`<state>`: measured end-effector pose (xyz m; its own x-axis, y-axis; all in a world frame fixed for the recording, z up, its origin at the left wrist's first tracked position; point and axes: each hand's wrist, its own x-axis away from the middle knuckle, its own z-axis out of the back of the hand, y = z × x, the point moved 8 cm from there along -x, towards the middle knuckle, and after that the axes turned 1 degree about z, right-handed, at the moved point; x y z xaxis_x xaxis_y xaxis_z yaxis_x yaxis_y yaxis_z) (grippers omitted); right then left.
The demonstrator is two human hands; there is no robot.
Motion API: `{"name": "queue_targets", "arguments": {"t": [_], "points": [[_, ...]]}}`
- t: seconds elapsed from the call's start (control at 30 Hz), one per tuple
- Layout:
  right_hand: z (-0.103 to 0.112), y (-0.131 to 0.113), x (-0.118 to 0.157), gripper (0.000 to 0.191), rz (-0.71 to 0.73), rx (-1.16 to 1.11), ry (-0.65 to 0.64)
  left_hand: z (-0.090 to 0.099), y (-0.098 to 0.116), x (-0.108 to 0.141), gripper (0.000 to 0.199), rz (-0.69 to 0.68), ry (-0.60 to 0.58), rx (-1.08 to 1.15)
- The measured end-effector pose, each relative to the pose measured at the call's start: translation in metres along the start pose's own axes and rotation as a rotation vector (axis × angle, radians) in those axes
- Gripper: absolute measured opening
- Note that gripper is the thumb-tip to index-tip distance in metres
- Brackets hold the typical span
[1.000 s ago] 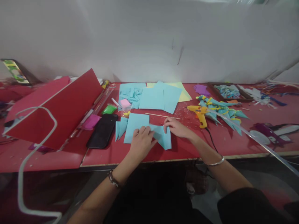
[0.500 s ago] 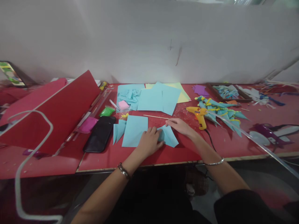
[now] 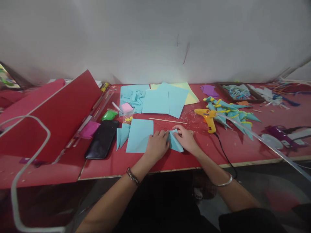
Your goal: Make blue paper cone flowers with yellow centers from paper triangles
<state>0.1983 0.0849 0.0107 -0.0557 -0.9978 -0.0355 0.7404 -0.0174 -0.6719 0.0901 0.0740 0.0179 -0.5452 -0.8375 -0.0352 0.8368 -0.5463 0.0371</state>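
A small folded piece of blue paper (image 3: 175,142) lies on the table between my hands. My left hand (image 3: 157,144) holds its left side, fingers bent and pressed down; they partly hide the paper. My right hand (image 3: 186,138) grips its upper right edge, thumb and forefinger curled onto it. Left of these, a flat blue sheet (image 3: 139,136) lies partly under my left hand's edge. Beside that sheet is another folded blue paper piece (image 3: 122,136). A thin wooden stick (image 3: 167,120) lies just beyond my hands.
A yellow glue gun (image 3: 209,119) stands at right, near blue paper cones with yellow trim (image 3: 232,113). Blue sheets (image 3: 155,101) lie at the back. On the left are a black phone (image 3: 103,139) and a leaning red board (image 3: 60,119). A dark tray (image 3: 257,95) sits back right.
My right hand has moved slightly down over the folded paper and its fingers are more curled. The paper's right part now looks narrower. The stick's right end is uncovered.
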Motion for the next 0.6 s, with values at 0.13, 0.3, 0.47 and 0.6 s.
{"name": "queue_targets", "arguments": {"t": [0.13,0.3,0.47,0.6], "points": [[-0.001,-0.002,0.002,0.023,0.020,0.120,0.027,0.000,0.002,-0.001,0.044,0.013,-0.021,-0.018],[-0.001,0.002,0.004,0.024,0.031,0.196,0.063,-0.003,0.003,-0.001,0.045,0.025,-0.036,-0.012],[0.005,0.004,0.009,0.030,0.009,0.156,0.080,-0.002,0.003,-0.001,0.047,0.019,-0.017,-0.013],[0.007,0.005,0.016,0.038,-0.005,0.026,0.043,-0.002,0.002,0.000,0.046,0.029,-0.021,-0.012]]}}
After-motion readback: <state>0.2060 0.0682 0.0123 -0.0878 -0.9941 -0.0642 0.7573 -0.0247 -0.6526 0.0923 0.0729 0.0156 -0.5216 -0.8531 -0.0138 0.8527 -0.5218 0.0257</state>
